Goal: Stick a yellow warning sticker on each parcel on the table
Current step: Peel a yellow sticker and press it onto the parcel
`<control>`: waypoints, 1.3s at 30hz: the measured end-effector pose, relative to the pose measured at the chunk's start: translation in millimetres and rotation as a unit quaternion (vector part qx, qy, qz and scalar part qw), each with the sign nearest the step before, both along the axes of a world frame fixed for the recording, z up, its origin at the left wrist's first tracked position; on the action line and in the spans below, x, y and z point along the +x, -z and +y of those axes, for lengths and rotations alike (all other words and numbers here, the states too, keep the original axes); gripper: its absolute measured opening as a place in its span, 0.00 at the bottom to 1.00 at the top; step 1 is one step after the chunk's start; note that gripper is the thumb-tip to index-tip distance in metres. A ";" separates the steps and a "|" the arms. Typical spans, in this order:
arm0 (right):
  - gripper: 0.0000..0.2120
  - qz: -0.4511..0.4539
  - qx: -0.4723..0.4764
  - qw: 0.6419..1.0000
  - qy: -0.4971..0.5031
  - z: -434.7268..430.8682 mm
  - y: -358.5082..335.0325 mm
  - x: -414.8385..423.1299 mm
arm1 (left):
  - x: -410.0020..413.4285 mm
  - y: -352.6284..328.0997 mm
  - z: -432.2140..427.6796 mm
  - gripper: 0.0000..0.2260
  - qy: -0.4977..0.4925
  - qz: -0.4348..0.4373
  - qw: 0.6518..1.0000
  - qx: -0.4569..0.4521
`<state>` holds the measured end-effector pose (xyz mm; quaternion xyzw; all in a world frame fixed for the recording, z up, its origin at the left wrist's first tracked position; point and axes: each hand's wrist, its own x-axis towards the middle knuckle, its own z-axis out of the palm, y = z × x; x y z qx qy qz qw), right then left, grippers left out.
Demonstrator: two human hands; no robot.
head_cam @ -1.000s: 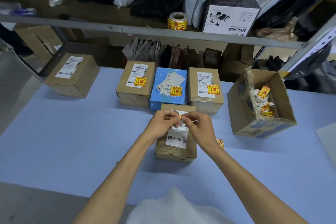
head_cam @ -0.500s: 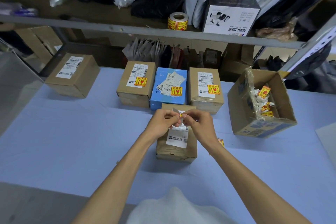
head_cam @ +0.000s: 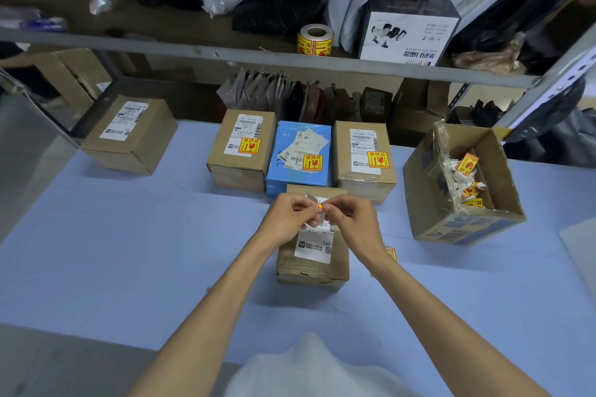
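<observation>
My left hand [head_cam: 288,219] and my right hand [head_cam: 353,219] meet above a small brown parcel [head_cam: 312,263] with a white label. Both pinch a yellow warning sticker [head_cam: 320,205] and its pale backing between the fingertips. Behind it stand three parcels in a row, each bearing a yellow sticker: a brown one [head_cam: 240,151], a blue one [head_cam: 301,158] and another brown one [head_cam: 366,159]. A larger brown parcel [head_cam: 129,134] at the far left shows only a white label. More yellow stickers [head_cam: 391,253] lie on the table, partly hidden by my right wrist.
An open cardboard box [head_cam: 464,222] with crumpled sticker backings sits at the right. A roll of yellow stickers [head_cam: 315,39] and a white product box [head_cam: 408,32] stand on the shelf above. The blue table [head_cam: 129,251] stretches left and right of the parcel.
My hands have stayed over the near parcel; the fingertips have drawn closer together on the sticker, and the backing sticks up a little more at the left.
</observation>
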<state>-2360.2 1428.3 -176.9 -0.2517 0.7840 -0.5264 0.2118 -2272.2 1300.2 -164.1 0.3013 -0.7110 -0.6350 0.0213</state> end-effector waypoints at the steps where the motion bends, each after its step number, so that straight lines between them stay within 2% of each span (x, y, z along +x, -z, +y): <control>1: 0.06 -0.001 0.000 1.000 -0.001 -0.1 -0.2 0.1 | 0.0 -0.1 0.2 0.03 -0.001 -0.001 1.000 -0.003; 13: 0.06 -0.003 0.009 1.000 -0.029 -0.9 -3.1 2.1 | -1.6 1.6 -0.5 0.05 -0.005 -0.008 1.000 -0.021; 18: 0.06 -0.014 0.014 0.999 -0.027 0.4 -5.5 0.8 | 0.3 0.8 0.9 0.06 0.019 -0.002 0.998 -0.060; 23: 0.06 -0.032 0.004 0.999 -0.003 -1.5 -8.0 2.1 | -1.7 3.3 3.5 0.04 -0.006 -0.006 0.997 -0.072; 29: 0.07 -0.032 -0.007 0.999 0.004 -3.8 -8.4 5.1 | -3.8 2.3 7.9 0.12 0.000 0.005 0.998 -0.057; 31: 0.07 -0.036 -0.006 0.999 0.006 -3.9 -9.0 5.2 | -3.9 3.2 6.6 0.11 0.000 0.008 0.998 -0.061; 34: 0.06 -0.064 -0.009 0.997 0.050 -3.8 -9.3 3.0 | -4.2 7.6 1.9 0.09 -0.027 -0.008 0.999 -0.044; 39: 0.07 -0.098 0.004 0.984 0.149 -1.4 -7.1 -6.4 | -4.4 11.7 -5.3 0.13 -0.140 -0.035 0.989 -0.041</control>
